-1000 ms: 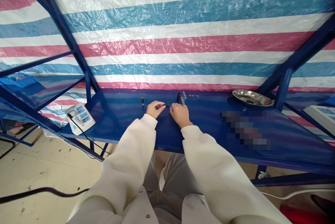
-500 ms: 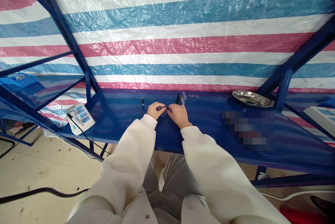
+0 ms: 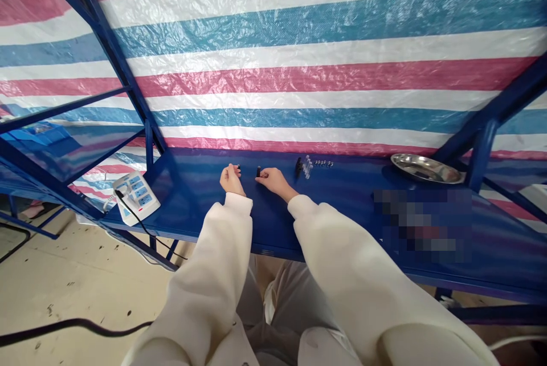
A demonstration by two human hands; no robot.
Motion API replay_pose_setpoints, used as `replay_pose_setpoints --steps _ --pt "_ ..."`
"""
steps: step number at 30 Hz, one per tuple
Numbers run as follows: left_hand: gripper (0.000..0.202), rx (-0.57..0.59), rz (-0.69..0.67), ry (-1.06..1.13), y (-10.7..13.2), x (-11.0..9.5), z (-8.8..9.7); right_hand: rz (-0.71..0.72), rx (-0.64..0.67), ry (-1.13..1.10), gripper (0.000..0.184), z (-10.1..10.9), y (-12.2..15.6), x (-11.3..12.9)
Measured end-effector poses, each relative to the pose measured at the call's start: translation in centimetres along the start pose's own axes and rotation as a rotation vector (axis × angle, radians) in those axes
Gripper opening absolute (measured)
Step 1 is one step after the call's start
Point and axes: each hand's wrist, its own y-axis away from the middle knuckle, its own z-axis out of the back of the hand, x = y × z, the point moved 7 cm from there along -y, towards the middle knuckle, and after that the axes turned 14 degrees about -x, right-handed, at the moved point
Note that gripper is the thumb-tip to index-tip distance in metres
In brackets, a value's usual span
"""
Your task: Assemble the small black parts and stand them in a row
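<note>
From the head camera, I look down at my two hands over the blue table (image 3: 273, 220), set apart from each other. My right hand (image 3: 273, 179) has its thumb and fingertips pinched together on a small black piece (image 3: 258, 171), which stands roughly upright at the tips; I cannot tell whether its foot touches the tabletop. My left hand (image 3: 231, 179) has its fingers curled in, with a small dark-tipped piece (image 3: 239, 167) showing just at their far side; most of it is hidden, so I cannot tell whether I grip it or only touch it. Just beyond my right hand, to its right, is a cluster of black parts (image 3: 298, 167), with clear parts (image 3: 307, 166) close beside it and a short row of tiny shiny parts (image 3: 323, 163) next along. Well to the right, a round metal dish (image 3: 425, 169) lies near the back edge, and a blurred-out item (image 3: 419, 223) lies nearer me. A white power strip (image 3: 139, 198) sits at the left end.
</note>
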Motion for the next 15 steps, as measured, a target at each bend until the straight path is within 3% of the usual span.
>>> replay_pose_setpoints --steps 6,15 --pt "0.034 -0.061 0.189 0.014 -0.4 1.4 0.6 -0.003 -0.001 0.034 0.007 -3.1 -1.6 0.7" --pt "0.030 -0.071 0.320 0.060 -0.1 2.3 0.6 0.002 0.036 0.053 0.009 -4.2 -2.2 1.5"
